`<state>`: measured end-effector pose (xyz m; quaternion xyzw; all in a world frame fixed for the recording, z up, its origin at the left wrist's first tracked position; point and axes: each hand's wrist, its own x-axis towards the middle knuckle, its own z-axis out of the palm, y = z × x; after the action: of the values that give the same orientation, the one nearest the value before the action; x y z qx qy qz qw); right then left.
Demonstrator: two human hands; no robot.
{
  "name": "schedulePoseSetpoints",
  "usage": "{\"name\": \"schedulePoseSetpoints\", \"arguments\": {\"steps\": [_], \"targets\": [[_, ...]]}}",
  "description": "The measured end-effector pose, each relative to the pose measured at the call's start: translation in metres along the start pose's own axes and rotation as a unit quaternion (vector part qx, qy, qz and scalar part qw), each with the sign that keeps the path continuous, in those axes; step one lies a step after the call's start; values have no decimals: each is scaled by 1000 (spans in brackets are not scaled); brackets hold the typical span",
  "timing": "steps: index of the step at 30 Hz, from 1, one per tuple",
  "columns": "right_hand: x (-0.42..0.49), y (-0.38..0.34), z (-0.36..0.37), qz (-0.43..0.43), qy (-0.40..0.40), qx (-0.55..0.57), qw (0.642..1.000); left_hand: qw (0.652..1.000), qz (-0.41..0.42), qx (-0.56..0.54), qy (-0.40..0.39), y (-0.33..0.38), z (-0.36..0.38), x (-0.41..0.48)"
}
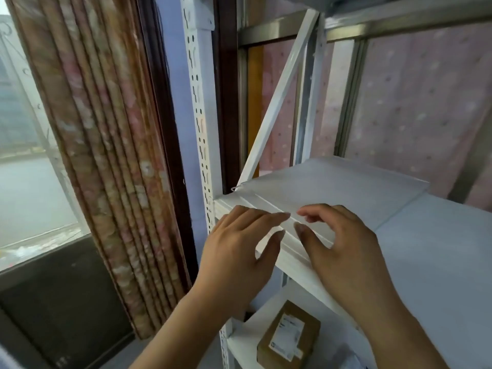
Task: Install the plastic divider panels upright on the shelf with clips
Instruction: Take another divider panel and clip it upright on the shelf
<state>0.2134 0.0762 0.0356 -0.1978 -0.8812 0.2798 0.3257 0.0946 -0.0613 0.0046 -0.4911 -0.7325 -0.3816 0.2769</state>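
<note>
Both hands work at the front left corner of the white shelf [439, 262]. The left hand [239, 249] is spread flat, fingers straight and together, their tips resting on the near edge of the plastic divider panel [332, 187]; its thumb reaches along the shelf's front lip just below. The right hand [343, 251], just beside it, has its fingers loosely curled above the same edge and its thumb stretched toward the left hand's thumb, the two tips nearly meeting; whether it pinches anything small there I cannot tell.

The frosted panel lies flat on the shelf, not upright, stretching away beyond both hands; at its corner beyond the left hand sits a small white clip [235, 188], close to the perforated upright post [199, 129]; a white diagonal brace [277, 97] rises from that same corner. Below the hands, on the lower shelf, rests a labelled cardboard box [288, 336]; left of the left hand hangs a patterned curtain [106, 155], then a window [26, 182].
</note>
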Motion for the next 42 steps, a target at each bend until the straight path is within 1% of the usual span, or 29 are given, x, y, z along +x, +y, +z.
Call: {"name": "schedulePoseSetpoints", "arguments": {"steps": [2, 5, 7, 9, 12, 14, 16, 17, 18, 21, 24, 25, 27, 29, 33, 36, 39, 42], "targets": [[4, 2, 6, 22, 6, -48, 999, 1000, 7, -17, -8, -17, 10, 13], [7, 5, 12, 67, -10, -118, 991, 998, 16, -45, -35, -44, 26, 38], [9, 6, 14, 88, -30, -151, 984, 995, 22, -46, -83, -62, 36, 53], [7, 6, 14, 92, -29, -166, 981, 990, 20, -30, -135, -80, 45, 68], [0, 0, 17, 94, 12, -189, 977, 981, 26, -37, -191, -103, 57, 89], [-4, -3, 20, 92, 37, -216, 971, 967, 22, -77, -244, -115, 62, 99], [-5, -2, 20, 97, 53, -221, 969, 945, -30, -161, -282, -122, 65, 103], [-5, -1, 19, 102, 60, -218, 969, 938, -46, -197, -282, -124, 66, 102], [-6, 0, 19, 107, 70, -217, 968, 938, -38, -212, -271, -126, 68, 99], [-8, 0, 22, 118, 103, -220, 963, 958, 60, -198, -200, -126, 66, 88], [-10, -1, 24, 133, 102, -227, 959, 944, 147, -234, -181, -134, 61, 75], [-12, -2, 25, 139, 95, -230, 959, 938, 160, -245, -183, -138, 59, 72], [-16, -4, 28, 151, 77, -230, 958, 929, 156, -275, -192, -143, 55, 71], [-22, -8, 31, 152, 73, -222, 960, 926, 163, -288, -182, -142, 52, 67], [-37, -13, 33, 137, 88, -212, 964, 926, 206, -283, -138, -137, 44, 52], [-49, -16, 39, 112, 86, -233, 962, 919, 256, -268, -132, -136, 34, 49], [-56, -13, 47, 117, 127, -239, 956, 906, 335, -238, -104, -131, 23, 55], [-58, -15, 50, 147, 188, -173, 956, 894, 389, -221, -37, -114, 13, 79]]}}
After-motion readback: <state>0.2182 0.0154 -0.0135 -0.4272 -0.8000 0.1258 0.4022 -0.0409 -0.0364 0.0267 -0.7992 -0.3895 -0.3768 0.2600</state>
